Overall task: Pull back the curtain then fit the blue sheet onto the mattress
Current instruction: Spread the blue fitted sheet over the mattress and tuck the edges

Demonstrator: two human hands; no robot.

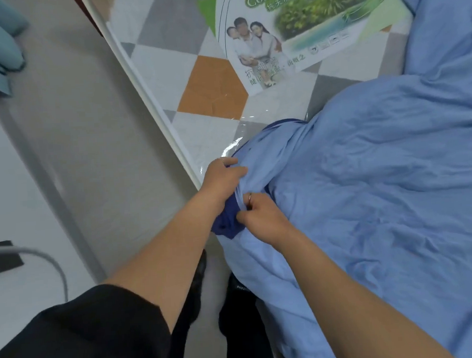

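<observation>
While my left hand (223, 174) bunches the blue sheet (380, 185) at the mattress (196, 71) edge, my right hand (258, 213) pinches its hem. Both grip near the corner, likely to hook it over.

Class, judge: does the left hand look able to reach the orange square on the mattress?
Probably yes. Only bare mattress lies between the left hand and the orange square; the sheet stops short of it. But the hand grips the sheet, so it would have to let go first.
</observation>
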